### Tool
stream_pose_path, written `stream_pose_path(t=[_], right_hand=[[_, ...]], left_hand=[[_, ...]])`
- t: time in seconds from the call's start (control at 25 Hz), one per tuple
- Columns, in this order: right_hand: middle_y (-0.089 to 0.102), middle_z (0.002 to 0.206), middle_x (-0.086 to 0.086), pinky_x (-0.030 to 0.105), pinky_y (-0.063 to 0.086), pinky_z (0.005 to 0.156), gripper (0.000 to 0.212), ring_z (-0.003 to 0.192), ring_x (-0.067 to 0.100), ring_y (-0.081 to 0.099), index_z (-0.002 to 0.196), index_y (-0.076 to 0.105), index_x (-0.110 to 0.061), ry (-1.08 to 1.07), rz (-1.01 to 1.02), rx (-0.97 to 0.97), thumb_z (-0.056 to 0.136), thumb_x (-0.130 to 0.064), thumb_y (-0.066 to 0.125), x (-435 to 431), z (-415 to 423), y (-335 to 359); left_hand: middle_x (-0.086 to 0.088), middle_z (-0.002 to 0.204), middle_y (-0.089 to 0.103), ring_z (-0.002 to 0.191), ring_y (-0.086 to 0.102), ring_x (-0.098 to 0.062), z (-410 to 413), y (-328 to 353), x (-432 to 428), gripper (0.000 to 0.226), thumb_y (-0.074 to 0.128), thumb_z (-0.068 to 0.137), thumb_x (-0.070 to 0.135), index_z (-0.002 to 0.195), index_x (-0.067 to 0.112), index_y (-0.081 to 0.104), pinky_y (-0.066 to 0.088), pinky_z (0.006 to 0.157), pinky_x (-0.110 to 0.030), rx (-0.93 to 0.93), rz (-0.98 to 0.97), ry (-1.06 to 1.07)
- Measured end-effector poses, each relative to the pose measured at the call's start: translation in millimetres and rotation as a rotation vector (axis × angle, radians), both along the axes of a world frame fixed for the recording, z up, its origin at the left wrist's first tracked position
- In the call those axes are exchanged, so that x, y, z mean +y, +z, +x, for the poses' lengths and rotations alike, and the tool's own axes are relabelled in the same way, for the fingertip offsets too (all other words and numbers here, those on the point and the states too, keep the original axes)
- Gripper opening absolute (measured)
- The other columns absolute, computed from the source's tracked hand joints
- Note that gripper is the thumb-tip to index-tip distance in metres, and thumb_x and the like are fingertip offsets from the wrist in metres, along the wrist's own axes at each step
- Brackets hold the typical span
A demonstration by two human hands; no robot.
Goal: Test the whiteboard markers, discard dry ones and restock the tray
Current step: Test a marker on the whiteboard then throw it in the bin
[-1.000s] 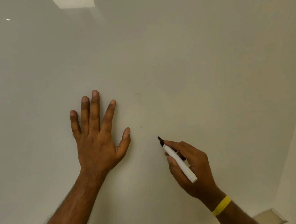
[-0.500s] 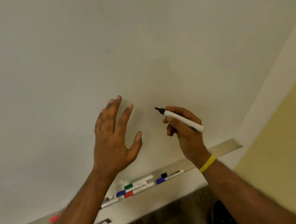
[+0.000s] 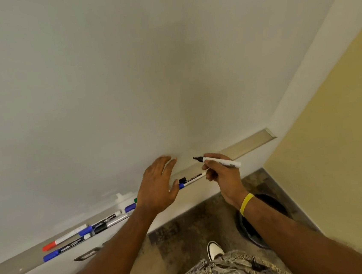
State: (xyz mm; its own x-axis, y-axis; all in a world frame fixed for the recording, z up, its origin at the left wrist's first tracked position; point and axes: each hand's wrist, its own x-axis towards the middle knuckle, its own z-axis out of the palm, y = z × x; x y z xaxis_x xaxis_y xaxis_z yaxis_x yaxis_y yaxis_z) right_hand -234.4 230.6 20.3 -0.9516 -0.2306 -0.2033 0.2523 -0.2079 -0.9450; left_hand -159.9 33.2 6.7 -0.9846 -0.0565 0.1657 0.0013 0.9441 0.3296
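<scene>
**Whiteboard in view, one marker uncapped in hand**

I've got the whiteboard point(image 3: 124, 75) filling the upper frame, and its metal tray point(image 3: 250, 144) runs diagonally from lower left up to centre right. The right hand point(image 3: 222, 175) has a yellow wristband point(image 3: 246, 204) on its wrist. It's pinching a white marker point(image 3: 220, 161) between thumb and fingers, black tip bare and pointing left, just over the tray at centre frame. The left hand point(image 3: 158, 186) is beside it, fingers straight and loosely spread, holding nothing. I can't tell whether it touches the board. In the tray at lower left lie a red-capped marker point(image 3: 63, 239), a blue-capped marker point(image 3: 62, 250) and others, some hidden behind the forearm. A black-capped marker point(image 3: 191, 178) lies in the tray between the two hands. At lower right there's a dark bin point(image 3: 270, 207) on the mottled floor point(image 3: 185, 230).
</scene>
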Motion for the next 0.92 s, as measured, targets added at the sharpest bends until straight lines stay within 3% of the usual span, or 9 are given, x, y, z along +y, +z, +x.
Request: stream_pose_path(t=[0.16,0.36,0.52,0.72,0.92], right_hand=[[0.072,0.075,0.008,0.023,0.05,0.052,0.01,0.057,0.016,0.061,0.099,0.073,-0.011,0.015,0.111,-0.121,0.095,-0.01,0.063,17.7,9.1,-36.8],[0.072,0.075,0.008,0.021,0.047,0.052,0.009,0.056,0.015,0.059,0.097,0.071,-0.01,0.046,0.163,-0.238,0.095,-0.011,0.063,34.3,11.3,-63.1],[0.072,0.075,0.007,0.021,0.048,0.052,0.01,0.055,0.014,0.059,0.101,0.07,-0.007,0.053,0.175,-0.252,0.095,-0.011,0.063,42.3,0.0,-69.0],[0.073,0.078,0.007,0.021,0.05,0.056,0.015,0.058,0.014,0.061,0.106,0.069,-0.005,0.049,0.212,-0.239,0.096,-0.013,0.063,48.1,-17.1,-69.5],[0.073,0.079,0.008,0.023,0.05,0.057,0.016,0.059,0.015,0.061,0.107,0.069,-0.003,0.063,0.212,-0.224,0.096,-0.012,0.063,50.4,-30.3,-71.1]], left_hand=[[-0.005,0.133,0.058,0.12,0.055,-0.024,-16.2,-41.7,4.2,0.044,0.061,0.091,0.025,0.134,0.016,0.056,0.042,0.105,-0.037,-0.225,0.092,0.071],[-0.004,0.115,0.062,0.101,0.06,-0.024,-40.2,-66.4,17.3,0.024,0.055,0.095,0.019,0.117,0.018,0.064,0.044,0.079,-0.031,-0.438,0.137,0.174],[-0.002,0.122,0.062,0.109,0.06,-0.026,-58.7,-72.6,25.4,0.031,0.054,0.094,0.015,0.124,0.018,0.063,0.047,0.085,-0.034,-0.467,0.134,0.161],[-0.002,0.102,0.067,0.094,0.064,-0.024,-74.9,-80.4,27.4,0.029,0.053,0.085,-0.001,0.096,0.02,0.071,0.053,0.078,-0.034,-0.478,0.125,0.197],[-0.003,0.094,0.069,0.086,0.065,-0.024,-83.6,-88.4,25.0,0.024,0.055,0.085,0.003,0.089,0.019,0.072,0.046,0.07,-0.027,-0.463,0.133,0.225]])
